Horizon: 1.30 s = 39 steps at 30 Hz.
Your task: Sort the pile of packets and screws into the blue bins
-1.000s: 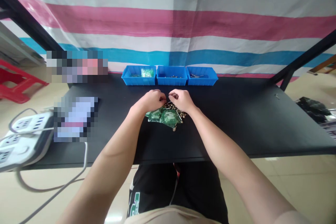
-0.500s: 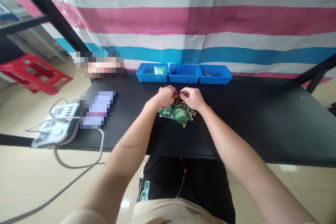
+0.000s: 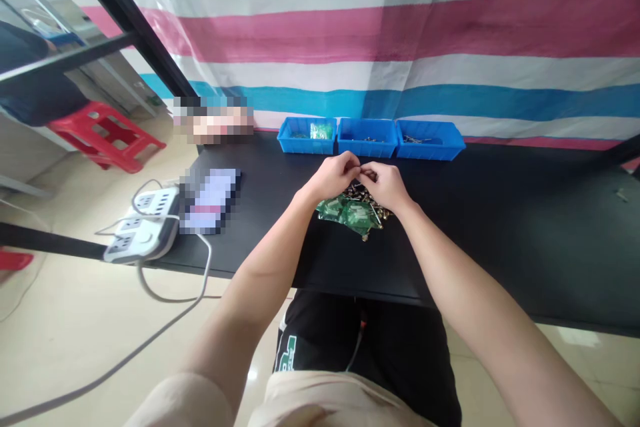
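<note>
My left hand (image 3: 336, 175) and my right hand (image 3: 385, 183) meet at the fingertips, just above a pile of small brassy metal parts (image 3: 369, 198). Both hands are closed in a pinch; whatever sits between the fingers is too small and too hidden to name. Green plastic packets (image 3: 350, 213) lie on the near side of the pile, below my hands. Beyond them stand three blue bins in a row: the left bin (image 3: 306, 145) holds a green-and-white packet, the middle bin (image 3: 367, 149) some small metal pieces, the right bin (image 3: 431, 152) thin metal pieces.
On the black table's (image 3: 500, 227) left side lie a phone-like slab (image 3: 210, 200), blurred out, and a white power strip (image 3: 145, 227) with grey cables. A red stool (image 3: 107, 133) stands on the floor at left, a person in dark clothing by it. A striped sheet (image 3: 310, 33) hangs behind.
My hands have risen slightly off the pile toward the bins, and their fingertips have come together. The whole view has shifted, so the table things appear farther right.
</note>
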Tool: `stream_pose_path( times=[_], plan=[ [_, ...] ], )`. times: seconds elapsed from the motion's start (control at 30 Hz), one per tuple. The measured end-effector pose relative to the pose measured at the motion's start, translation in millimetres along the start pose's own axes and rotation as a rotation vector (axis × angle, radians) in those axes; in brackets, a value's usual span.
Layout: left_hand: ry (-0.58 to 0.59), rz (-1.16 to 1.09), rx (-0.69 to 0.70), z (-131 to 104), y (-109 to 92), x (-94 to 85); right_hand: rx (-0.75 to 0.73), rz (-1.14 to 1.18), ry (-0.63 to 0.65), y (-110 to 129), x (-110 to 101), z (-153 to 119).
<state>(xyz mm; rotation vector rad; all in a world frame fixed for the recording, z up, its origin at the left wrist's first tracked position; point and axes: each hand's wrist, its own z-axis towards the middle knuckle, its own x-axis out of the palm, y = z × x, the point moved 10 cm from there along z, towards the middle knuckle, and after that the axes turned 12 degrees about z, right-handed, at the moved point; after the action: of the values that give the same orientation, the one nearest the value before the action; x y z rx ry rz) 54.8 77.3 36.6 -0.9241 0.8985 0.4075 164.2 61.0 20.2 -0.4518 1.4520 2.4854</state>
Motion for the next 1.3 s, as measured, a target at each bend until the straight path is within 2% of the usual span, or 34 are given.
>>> stream_pose_path(
  times=[0.3,0.43,0.5,0.6,0.8,0.93,1.13,1.3],
  plan=[
    [-0.002,-0.241,-0.011,1,3,1.6,0.067,0.167,-0.105,-8,-10,1],
    [0.058,-0.456,-0.011,2,7,10.9,0.108,0.255,-0.104,-13,-9,2],
    [0.069,-0.492,-0.006,2,7,12.3,0.122,0.277,-0.093,-15,-7,2],
    [0.053,-0.404,-0.005,2,8,8.8,0.126,0.265,-0.082,-15,-5,3],
    [-0.044,-0.057,0.006,1,2,-7.7,0.103,0.164,-0.098,-12,-9,2],
    [-0.127,0.005,-0.026,0,6,-16.6,0.081,0.078,-0.078,-8,-7,1],
    [-0.342,0.056,-0.076,1,13,-38.2,0.048,0.005,-0.056,-7,-6,1],
    [-0.362,0.127,-0.053,10,9,-36.4,0.057,-0.027,-0.048,-10,-5,1]
  ],
)
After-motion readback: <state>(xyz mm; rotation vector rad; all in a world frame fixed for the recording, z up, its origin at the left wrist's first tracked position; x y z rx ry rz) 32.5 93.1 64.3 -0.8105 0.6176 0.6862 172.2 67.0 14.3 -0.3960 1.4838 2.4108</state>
